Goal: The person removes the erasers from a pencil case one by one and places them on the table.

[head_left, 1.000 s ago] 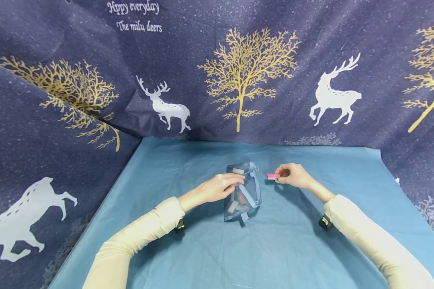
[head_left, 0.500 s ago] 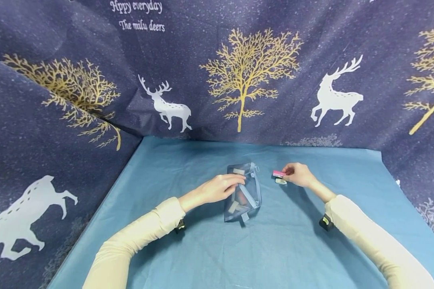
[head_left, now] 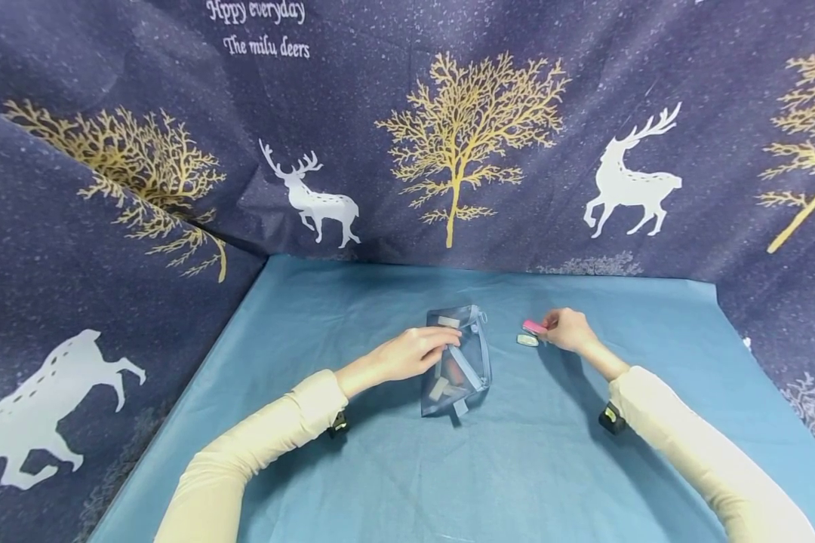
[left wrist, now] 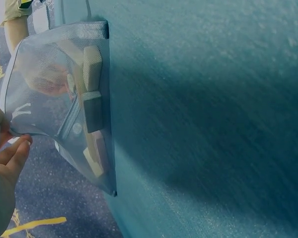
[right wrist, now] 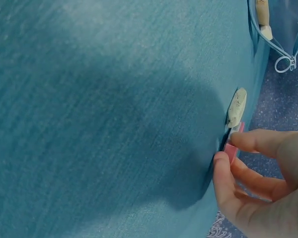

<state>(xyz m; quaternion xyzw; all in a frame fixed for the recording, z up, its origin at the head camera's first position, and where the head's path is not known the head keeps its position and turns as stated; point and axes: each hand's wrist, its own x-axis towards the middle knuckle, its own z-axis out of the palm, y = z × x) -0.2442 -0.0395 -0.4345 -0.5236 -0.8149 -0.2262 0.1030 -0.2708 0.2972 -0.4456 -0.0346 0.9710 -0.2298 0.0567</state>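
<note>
My left hand pinches the upper edge of a blue mesh zipper pouch and holds it raised. Several small block-like pieces show through the mesh, lying along the bottom. To the right of the pouch, my right hand pinches a pink-and-white block, which looks like an eraser, between thumb and fingers, low over the cloth. Just beside it, a worn whitish eraser-like piece lies on the cloth, apart from the fingers. Whether the pink piece touches the cloth I cannot tell.
A blue cloth covers the table. Behind it and on the left hang dark blue curtains printed with deer and trees. The pouch's zipper ring sticks out toward the right hand.
My right hand has moved a little to the right with the pink block. The whitish piece has come into view and stays on the cloth. My left hand keeps its place on the pouch.
</note>
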